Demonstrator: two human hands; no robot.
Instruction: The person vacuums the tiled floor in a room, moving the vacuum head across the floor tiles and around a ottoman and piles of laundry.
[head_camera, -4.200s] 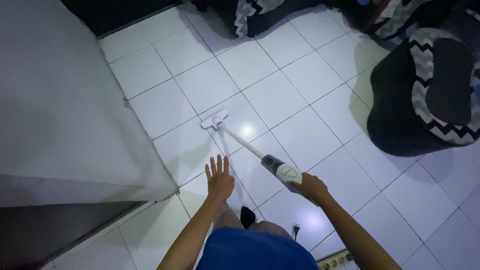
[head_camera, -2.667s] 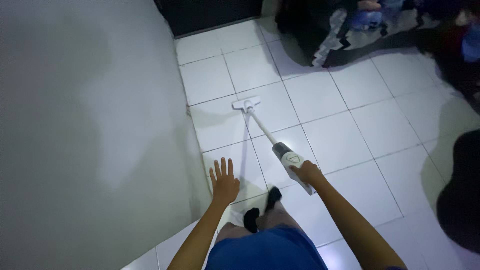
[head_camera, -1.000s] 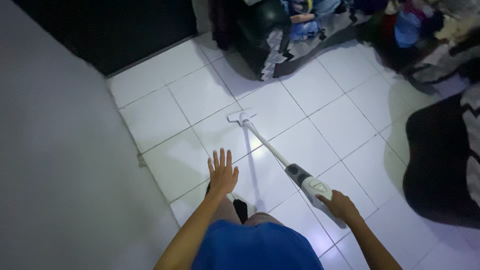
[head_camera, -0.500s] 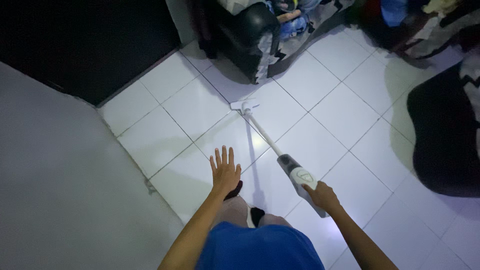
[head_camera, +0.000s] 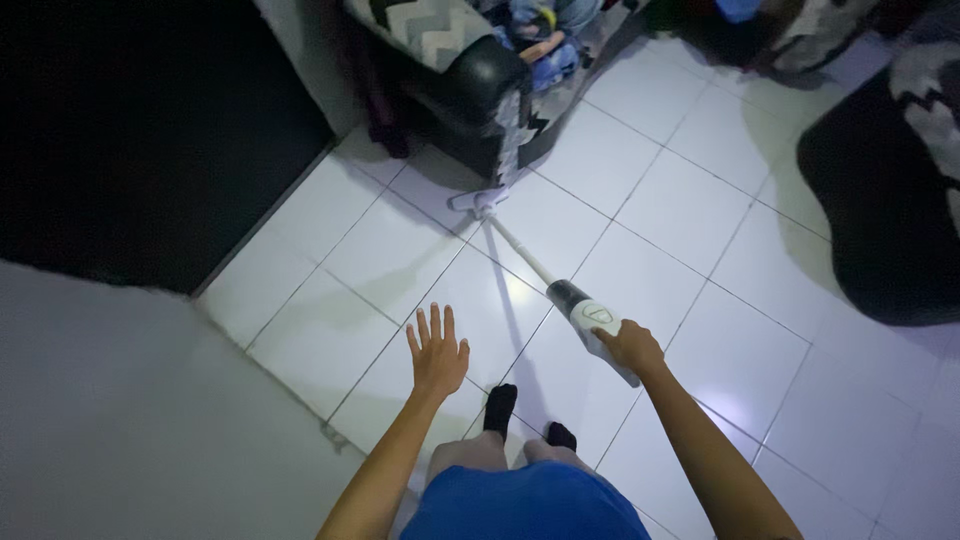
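White floor tiles (head_camera: 680, 210), dark doorway (head_camera: 130, 140), stick vacuum (head_camera: 560, 295) in right hand (head_camera: 630, 347).

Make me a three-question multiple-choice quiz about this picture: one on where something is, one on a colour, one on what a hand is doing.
1. Where is the head of the stick vacuum?
A. By the dark sofa
B. Beside the feet
C. On the grey wall

2. What colour are the socks?
A. White
B. Black
C. Red

3. What is the left hand doing?
A. Gripping the vacuum
B. Holding a cloth
C. Spread open, holding nothing

Answers:
1 A, the head sits on the tiled floor at the sofa's foot.
2 B, both feet look black.
3 C, the fingers are splayed in the air; only the right hand grips the vacuum.
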